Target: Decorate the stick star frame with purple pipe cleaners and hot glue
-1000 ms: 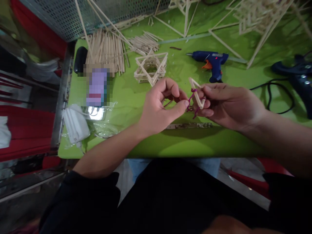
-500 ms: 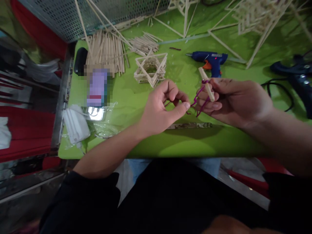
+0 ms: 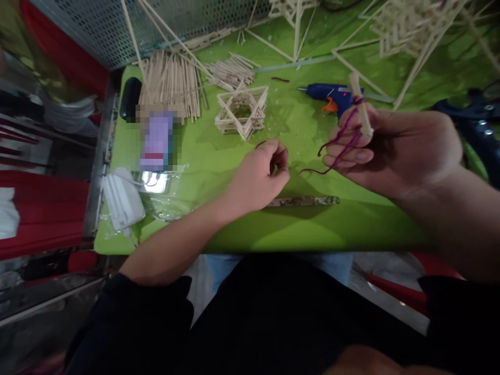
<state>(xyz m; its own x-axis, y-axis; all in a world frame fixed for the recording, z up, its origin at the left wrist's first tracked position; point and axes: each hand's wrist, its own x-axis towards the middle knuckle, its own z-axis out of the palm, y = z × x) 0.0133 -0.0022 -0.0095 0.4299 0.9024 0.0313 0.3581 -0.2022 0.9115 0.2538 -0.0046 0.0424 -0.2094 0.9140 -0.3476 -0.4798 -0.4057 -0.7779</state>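
A short wooden piece is pinched between the thumb and fingers of my right hand. Purple cord is tied round it, and two loose ends hang down to the left over the fingers. My left hand is closed over the green table, apart from the cord ends on the right. A small bit of dark purple thread sticks out behind its fingers. Just beyond that hand sits a star-shaped lattice of sticks.
A blue glue gun lies beyond my right hand. Bundled sticks, a phone and a white power bank are at left. A patterned strip lies near the front edge. Larger stick structures stand at the back right.
My right hand has moved right with the wooden piece, which now stands more upright. My left hand has drawn back left, away from the cord, and its fingers have curled in.
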